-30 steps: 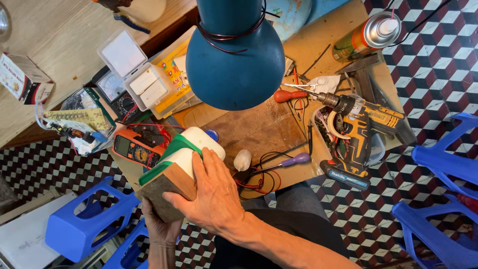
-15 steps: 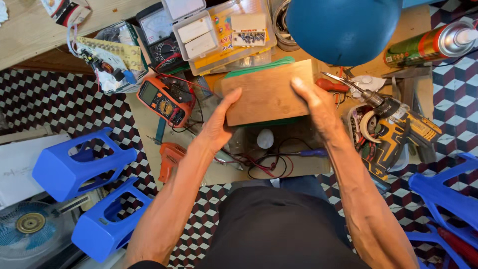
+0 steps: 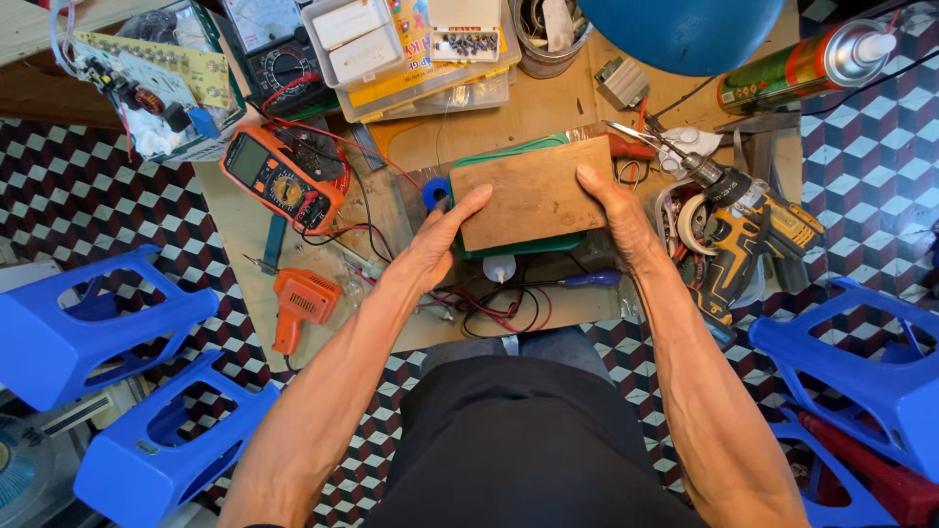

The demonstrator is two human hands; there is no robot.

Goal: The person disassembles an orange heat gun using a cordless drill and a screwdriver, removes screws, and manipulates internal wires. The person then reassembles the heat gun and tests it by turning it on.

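Hands: left hand (image 3: pixel 440 249) and right hand (image 3: pixel 614 217) clamp a wooden board (image 3: pixel 528 191) by its short ends, arms stretched forward.
Board: lies flat on a green slab (image 3: pixel 518 244), mid-bench.
Edges: drill (image 3: pixel 729 235) crowds the right; multimeter (image 3: pixel 284 176) sits left, apart.
Surface: cluttered wooden bench (image 3: pixel 235 235), wires near its front.
Room: chequered floor (image 3: pixel 78 196), blue stools (image 3: pixel 98 323) either side.

wooden block (image 3: pixel 533 191): brown, on a green base, possibly plastic
multimeter (image 3: pixel 284 176): orange, far left
drill (image 3: pixel 743 235): yellow and black, right
stools (image 3: pixel 98 313): blue
floor (image 3: pixel 88 196): dark cube-pattern tiles
bench (image 3: pixel 245 235): pale wood
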